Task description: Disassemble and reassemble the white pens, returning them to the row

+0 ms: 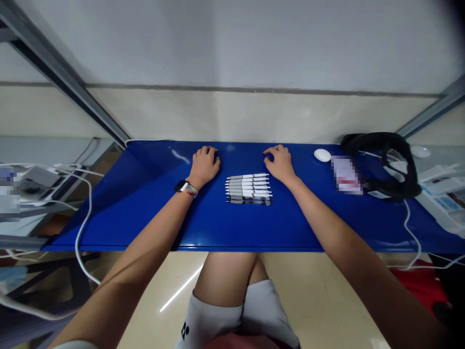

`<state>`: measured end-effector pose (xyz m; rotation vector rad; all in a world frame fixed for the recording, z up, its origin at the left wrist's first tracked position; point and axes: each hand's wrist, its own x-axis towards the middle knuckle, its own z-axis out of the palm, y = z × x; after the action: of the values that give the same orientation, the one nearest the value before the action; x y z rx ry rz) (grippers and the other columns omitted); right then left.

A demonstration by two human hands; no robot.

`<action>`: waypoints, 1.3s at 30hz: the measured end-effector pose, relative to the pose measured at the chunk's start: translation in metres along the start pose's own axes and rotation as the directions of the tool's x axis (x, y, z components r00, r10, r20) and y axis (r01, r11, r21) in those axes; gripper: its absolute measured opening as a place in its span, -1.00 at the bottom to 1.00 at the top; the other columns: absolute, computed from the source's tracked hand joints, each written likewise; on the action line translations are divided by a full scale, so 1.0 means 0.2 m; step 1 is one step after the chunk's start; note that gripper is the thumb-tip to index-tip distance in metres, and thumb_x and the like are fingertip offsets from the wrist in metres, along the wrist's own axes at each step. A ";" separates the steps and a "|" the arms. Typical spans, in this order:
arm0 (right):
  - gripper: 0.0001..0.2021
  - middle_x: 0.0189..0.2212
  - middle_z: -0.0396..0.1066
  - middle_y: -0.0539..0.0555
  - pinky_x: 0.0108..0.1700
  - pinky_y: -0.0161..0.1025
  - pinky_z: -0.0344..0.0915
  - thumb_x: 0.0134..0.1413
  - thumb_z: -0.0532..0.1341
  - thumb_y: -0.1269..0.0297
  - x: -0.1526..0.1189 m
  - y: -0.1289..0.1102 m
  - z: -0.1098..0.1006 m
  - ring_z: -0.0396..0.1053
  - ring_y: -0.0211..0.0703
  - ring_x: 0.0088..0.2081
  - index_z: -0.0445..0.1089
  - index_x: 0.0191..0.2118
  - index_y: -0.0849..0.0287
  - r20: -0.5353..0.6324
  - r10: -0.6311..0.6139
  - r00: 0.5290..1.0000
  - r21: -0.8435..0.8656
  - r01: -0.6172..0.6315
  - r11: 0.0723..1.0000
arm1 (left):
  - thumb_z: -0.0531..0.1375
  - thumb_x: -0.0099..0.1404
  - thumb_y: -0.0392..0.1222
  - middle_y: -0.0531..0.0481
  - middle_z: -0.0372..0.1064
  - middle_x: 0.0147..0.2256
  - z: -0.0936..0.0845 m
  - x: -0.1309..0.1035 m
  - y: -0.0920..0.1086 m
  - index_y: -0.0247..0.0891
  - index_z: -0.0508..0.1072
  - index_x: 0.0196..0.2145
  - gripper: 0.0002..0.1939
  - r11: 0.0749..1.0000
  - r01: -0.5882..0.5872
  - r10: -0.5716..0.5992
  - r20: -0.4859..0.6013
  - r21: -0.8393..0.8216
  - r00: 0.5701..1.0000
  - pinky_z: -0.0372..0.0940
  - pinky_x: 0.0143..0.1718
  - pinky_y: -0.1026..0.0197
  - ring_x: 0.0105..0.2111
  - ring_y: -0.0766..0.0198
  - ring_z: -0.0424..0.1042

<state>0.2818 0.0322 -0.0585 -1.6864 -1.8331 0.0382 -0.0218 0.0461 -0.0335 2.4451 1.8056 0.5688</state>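
Several white pens with grey grips [247, 183] lie side by side on the blue tabletop [232, 225], their tips pointing left. At the near end of the row is a dark pen with a clear barrel [249, 199]. My left hand [205, 164] rests palm down to the left of the pens, apart from them, fingers loosely bent and holding nothing. On the other side, my right hand [279, 161] lies just beyond the pens' right ends, thumb and fingers apart, with nothing in it. A dark watch and a braided bracelet [190, 189] circle my left wrist.
To the right are a white oval object [322, 155], a blurred-out card or packet [346, 174] and a black headset-like band [395, 189]. White cables [87, 213] hang past both table ends. A wall [247, 116] closes the back, with metal posts [98, 111] at the sides.
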 end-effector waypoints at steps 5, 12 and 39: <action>-0.71 0.01 0.47 0.28 0.18 0.21 0.29 0.23 0.21 0.35 0.00 0.00 0.00 0.37 0.31 0.10 0.61 -0.01 0.10 0.011 0.001 1.000 -0.009 -0.001 1.000 | 0.02 0.51 -0.11 -0.34 0.33 0.27 -0.01 0.00 0.00 -0.24 0.42 0.27 -0.54 1.000 0.000 0.000 0.008 -0.005 1.000 0.23 0.29 -0.26 0.26 -0.23 0.32; -0.72 0.01 0.47 0.28 0.17 0.22 0.29 0.22 0.21 0.35 0.00 0.00 0.00 0.37 0.31 0.09 0.61 -0.04 0.09 -0.002 0.004 1.000 0.002 -0.004 1.000 | 0.03 0.51 -0.12 -0.36 0.33 0.27 -0.01 -0.01 0.01 -0.27 0.42 0.27 -0.53 1.000 -0.002 0.002 0.004 0.005 1.000 0.23 0.29 -0.26 0.26 -0.24 0.33; -0.72 0.02 0.48 0.28 0.17 0.22 0.29 0.23 0.20 0.33 0.00 0.00 0.00 0.36 0.32 0.10 0.60 -0.02 0.07 0.007 -0.004 1.000 -0.005 0.004 1.000 | 0.03 0.51 -0.11 -0.35 0.33 0.27 -0.01 0.00 0.01 -0.24 0.43 0.27 -0.53 1.000 0.003 -0.002 0.007 -0.010 1.000 0.24 0.28 -0.30 0.26 -0.26 0.31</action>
<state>0.2825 0.0321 -0.0589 -1.6873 -1.8431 0.0378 -0.0209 0.0446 -0.0314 2.4348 1.7983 0.5666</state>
